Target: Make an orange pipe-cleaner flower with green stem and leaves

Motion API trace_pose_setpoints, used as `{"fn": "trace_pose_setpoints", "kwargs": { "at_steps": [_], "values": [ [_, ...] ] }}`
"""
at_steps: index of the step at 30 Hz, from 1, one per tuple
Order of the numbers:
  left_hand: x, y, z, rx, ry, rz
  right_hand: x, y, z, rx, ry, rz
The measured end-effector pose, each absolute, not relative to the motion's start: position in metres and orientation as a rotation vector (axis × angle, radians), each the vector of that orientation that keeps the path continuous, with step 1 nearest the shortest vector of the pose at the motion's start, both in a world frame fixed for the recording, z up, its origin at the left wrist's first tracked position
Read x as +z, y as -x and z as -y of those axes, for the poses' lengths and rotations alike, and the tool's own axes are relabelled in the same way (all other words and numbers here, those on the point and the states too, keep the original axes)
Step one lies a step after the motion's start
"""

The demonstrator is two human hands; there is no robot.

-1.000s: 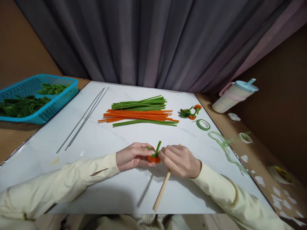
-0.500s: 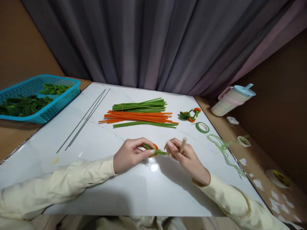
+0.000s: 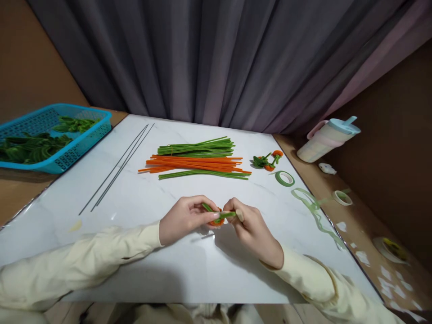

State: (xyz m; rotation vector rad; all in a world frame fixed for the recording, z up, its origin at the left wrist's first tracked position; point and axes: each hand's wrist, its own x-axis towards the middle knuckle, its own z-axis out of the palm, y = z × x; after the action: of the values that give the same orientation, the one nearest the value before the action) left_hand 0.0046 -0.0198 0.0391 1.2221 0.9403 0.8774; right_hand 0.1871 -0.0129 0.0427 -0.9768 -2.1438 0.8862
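Between thumb and fingers, my left hand [image 3: 185, 219] is closed on a small orange and green pipe-cleaner flower [image 3: 217, 221]. Green ends of it poke out on both sides of the thumb. My right hand [image 3: 254, 227] is closed at the flower's right side, its fingertips at the green end. A pale stick [image 3: 239, 215] shows end-on in that hand; the rest of it is hidden by the fingers. Beyond the hands lie orange pipe cleaners [image 3: 195, 164] and green pipe cleaners [image 3: 195, 148] in bundles.
Thin dark wires [image 3: 118, 168] lie at left, near a blue basket [image 3: 81, 143] of green pieces. On the right are finished-looking orange flowers [image 3: 269, 167], green tape [image 3: 284, 178], a loose tape strip [image 3: 317, 218], a tumbler [image 3: 326, 141] and white scraps [image 3: 362, 258].
My right hand has moved left to the flower, and its stick has turned from upright to end-on. My left hand holds the flower in nearly the same place.
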Motion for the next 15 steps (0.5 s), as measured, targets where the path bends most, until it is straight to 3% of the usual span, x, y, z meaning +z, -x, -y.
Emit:
{"fn": "trace_pose_setpoints", "kwargs": {
  "at_steps": [4, 9, 15],
  "values": [
    [0.04, -0.003, 0.013, 0.736, -1.002, -0.869, 0.045, -0.187, 0.008, 0.788, 0.833, 2.216],
    [0.046, 0.0, 0.007, 0.689, -1.039, -0.86, 0.05, -0.189, 0.001, 0.891, 0.968, 2.235],
    [0.063, 0.008, 0.002, 0.767, -1.79, -1.136, 0.054, -0.189, 0.002, 0.917, 1.024, 2.193]
  ]
}}
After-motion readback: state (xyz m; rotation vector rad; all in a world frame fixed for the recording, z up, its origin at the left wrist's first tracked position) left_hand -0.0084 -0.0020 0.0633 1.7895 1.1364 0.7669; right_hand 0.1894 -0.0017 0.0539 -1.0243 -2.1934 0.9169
